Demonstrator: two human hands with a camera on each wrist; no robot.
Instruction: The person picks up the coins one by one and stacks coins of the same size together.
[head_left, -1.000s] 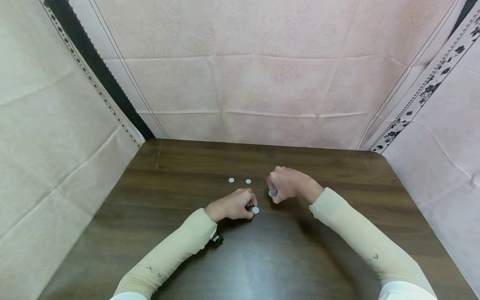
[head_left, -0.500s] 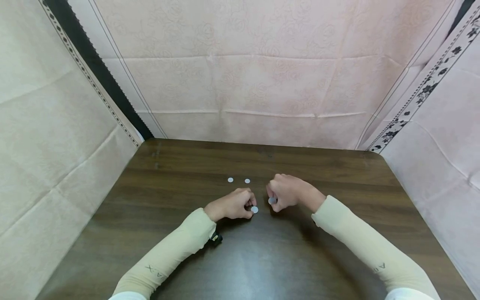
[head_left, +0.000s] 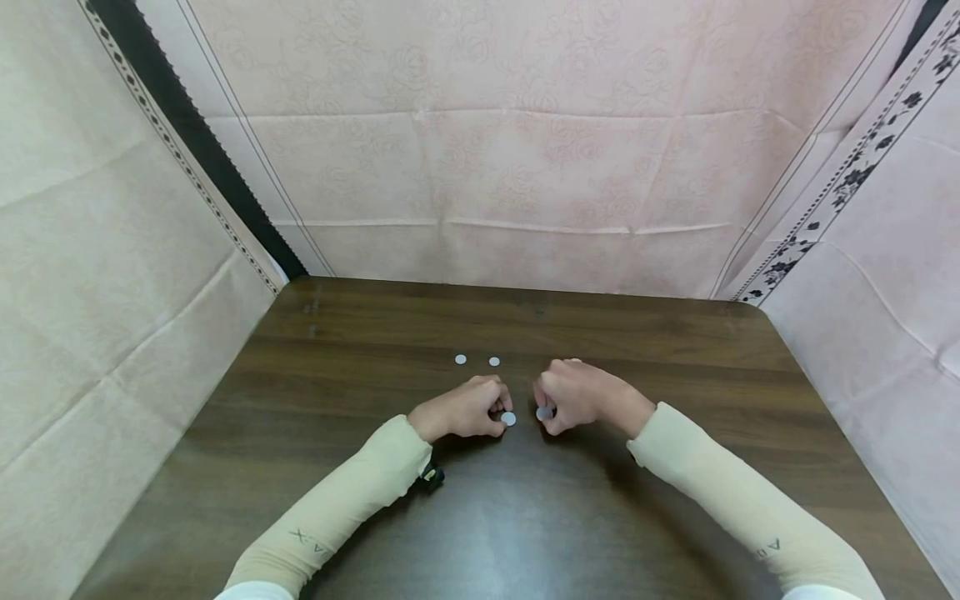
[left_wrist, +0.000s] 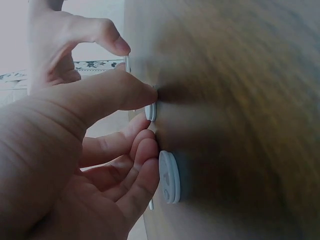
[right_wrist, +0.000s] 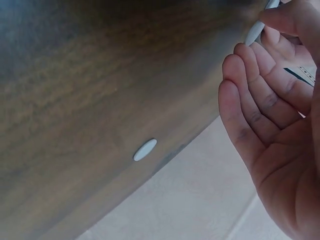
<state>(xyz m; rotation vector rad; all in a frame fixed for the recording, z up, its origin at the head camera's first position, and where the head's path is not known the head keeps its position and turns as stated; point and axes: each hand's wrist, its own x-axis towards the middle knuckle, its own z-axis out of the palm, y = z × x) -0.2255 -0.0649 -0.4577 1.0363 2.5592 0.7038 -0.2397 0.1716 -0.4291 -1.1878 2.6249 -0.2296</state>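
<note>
My left hand (head_left: 465,410) pinches a small white disc (head_left: 508,419) between thumb and fingers, low over the brown table (head_left: 420,533). Facing it, just to the right, my right hand (head_left: 581,395) holds a second white disc (head_left: 543,413) at its thumb and fingertips. The two discs sit nearly level, with a short gap between them. In the left wrist view, the left hand's disc (left_wrist: 151,111) shows edge-on beneath the thumb tip. The right wrist view has the right hand's disc (right_wrist: 255,33) by the thumb, its other fingers (right_wrist: 231,100) extended together.
Two more white discs, one on the left (head_left: 461,359) and one on the right (head_left: 494,362), lie flat beyond the left hand. Pale patterned cloth (head_left: 480,183) hangs behind the table's far edge, with further cloth along both sides.
My right hand has come nearer to me with its disc, which now lines up beside the left one. The left hand and the two discs on the table have stayed put.
</note>
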